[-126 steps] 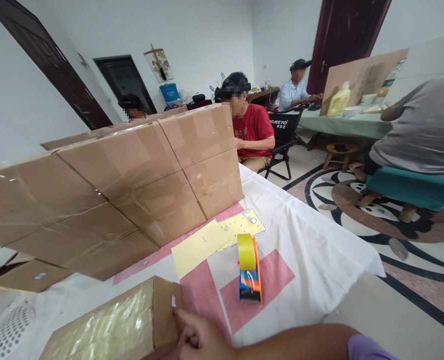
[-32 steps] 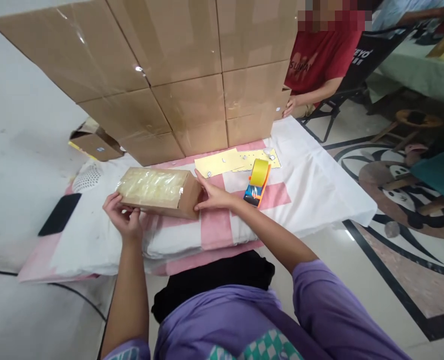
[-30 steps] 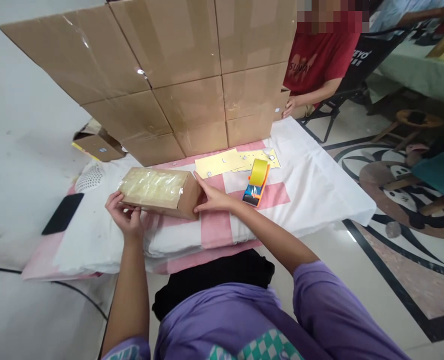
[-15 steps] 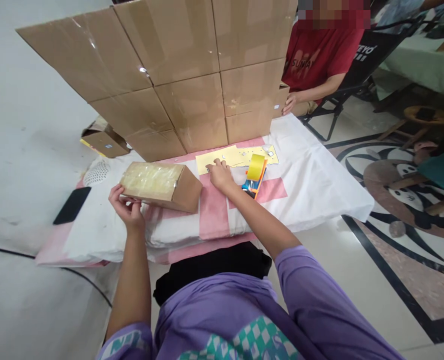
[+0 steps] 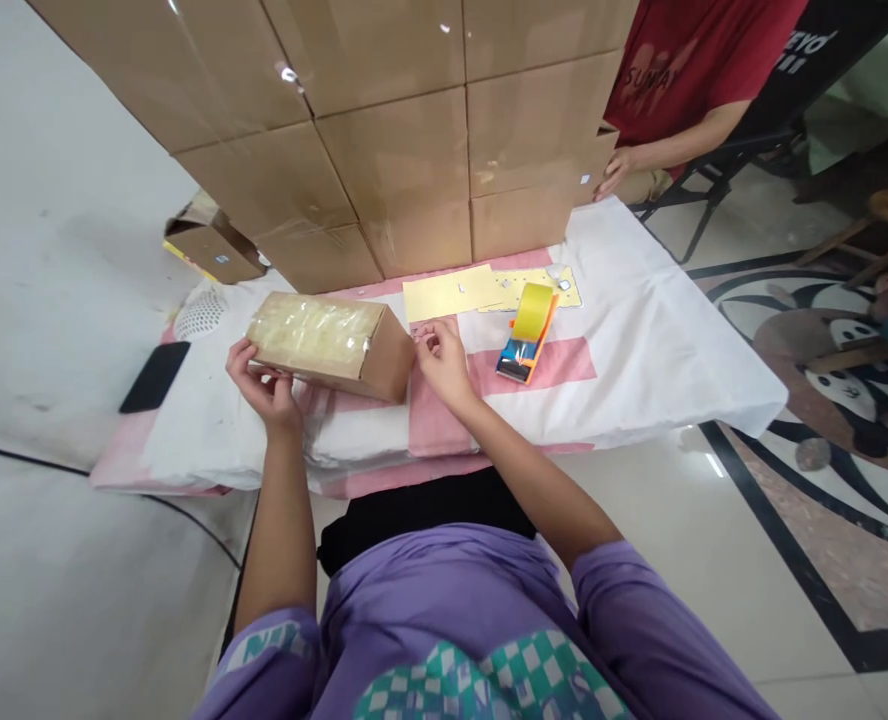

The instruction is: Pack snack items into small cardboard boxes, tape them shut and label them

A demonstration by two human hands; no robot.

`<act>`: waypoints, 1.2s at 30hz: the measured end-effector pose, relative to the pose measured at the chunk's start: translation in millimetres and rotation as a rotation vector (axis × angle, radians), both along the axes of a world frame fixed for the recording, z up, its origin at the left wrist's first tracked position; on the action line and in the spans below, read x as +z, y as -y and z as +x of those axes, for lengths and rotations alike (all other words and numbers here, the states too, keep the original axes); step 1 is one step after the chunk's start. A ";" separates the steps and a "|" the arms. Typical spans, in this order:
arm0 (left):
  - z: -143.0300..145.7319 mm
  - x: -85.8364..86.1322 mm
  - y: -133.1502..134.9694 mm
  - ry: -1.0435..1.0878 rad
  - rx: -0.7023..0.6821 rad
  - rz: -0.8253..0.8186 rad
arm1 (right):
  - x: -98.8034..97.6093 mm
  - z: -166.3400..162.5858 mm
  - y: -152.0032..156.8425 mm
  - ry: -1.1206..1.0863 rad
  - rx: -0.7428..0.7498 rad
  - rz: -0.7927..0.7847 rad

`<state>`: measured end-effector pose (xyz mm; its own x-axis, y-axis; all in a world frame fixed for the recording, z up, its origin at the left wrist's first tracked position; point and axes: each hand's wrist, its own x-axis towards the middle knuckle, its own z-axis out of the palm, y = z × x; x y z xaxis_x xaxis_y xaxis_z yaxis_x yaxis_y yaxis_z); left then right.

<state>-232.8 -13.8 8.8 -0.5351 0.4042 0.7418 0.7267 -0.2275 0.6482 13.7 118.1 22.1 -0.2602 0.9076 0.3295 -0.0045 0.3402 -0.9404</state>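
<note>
A small cardboard box (image 5: 324,335), its upper face covered with shiny clear tape, lies on the cloth-covered table. My left hand (image 5: 264,385) grips its left end, thumb low and fingers around the near corner. By the box's right end, my right hand (image 5: 442,365) has thumb and fingertips pinched together; whatever they hold is too small to make out. Yellow sheets (image 5: 451,292) with small pale pieces on them lie just beyond that hand. To its right stands a tape dispenser (image 5: 528,335) in orange and blue with a yellow roll.
A wall of stacked cardboard boxes (image 5: 391,150) rises along the table's far side. An open carton (image 5: 215,240) stands at the back left, near a white perforated object (image 5: 202,315) and a black phone (image 5: 154,377). Another person's hand (image 5: 615,172) touches a box at far right.
My right hand has drawn back from the yellow sheet toward the box's right end, its fingers now pinched. My left hand stays on the box. The camera view has tipped downward.
</note>
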 end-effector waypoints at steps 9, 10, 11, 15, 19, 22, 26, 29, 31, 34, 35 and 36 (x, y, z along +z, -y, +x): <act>4.1 1.5 4.7 -0.032 0.021 -0.006 | 0.2 -2.4 49.5 0.018 -0.015 0.097; 5.1 2.1 5.2 -0.030 0.015 -0.002 | 0.4 -1.9 52.0 0.013 -0.023 0.109; 6.2 2.6 5.5 -0.029 0.012 0.004 | 0.2 -1.4 55.3 0.011 -0.035 0.117; 9.8 3.3 5.0 -0.030 0.005 0.024 | -5.7 -2.0 75.7 0.042 -0.076 0.104; 11.9 3.2 3.5 -0.023 -0.008 0.030 | -13.1 -6.1 89.4 0.050 0.000 0.096; 12.6 4.5 0.9 -0.026 -0.021 0.017 | -12.2 -5.1 84.1 0.066 0.066 0.086; 12.8 6.6 -4.4 -0.035 -0.007 0.016 | -2.6 1.4 70.9 0.085 0.067 0.031; 12.2 6.5 -5.7 -0.038 0.016 -0.005 | 2.2 3.5 70.4 0.045 0.014 -0.003; 11.5 6.0 -4.8 -0.040 0.017 -0.019 | 1.8 2.1 74.1 -0.013 0.002 -0.018; 10.9 6.0 -2.9 -0.043 -0.002 -0.017 | -1.4 -1.5 79.1 -0.074 0.019 -0.043; 11.0 6.3 -2.7 -0.044 -0.010 -0.008 | -2.1 -2.4 79.6 -0.073 0.024 -0.049; 11.3 6.8 -2.8 -0.045 -0.019 0.001 | -2.4 -2.9 79.5 -0.060 0.031 -0.052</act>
<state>-221.5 -11.1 15.6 -0.4932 0.4130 0.7656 0.7508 -0.2424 0.6145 10.8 38.6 19.7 -0.2700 0.9156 0.2981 -0.0716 0.2897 -0.9544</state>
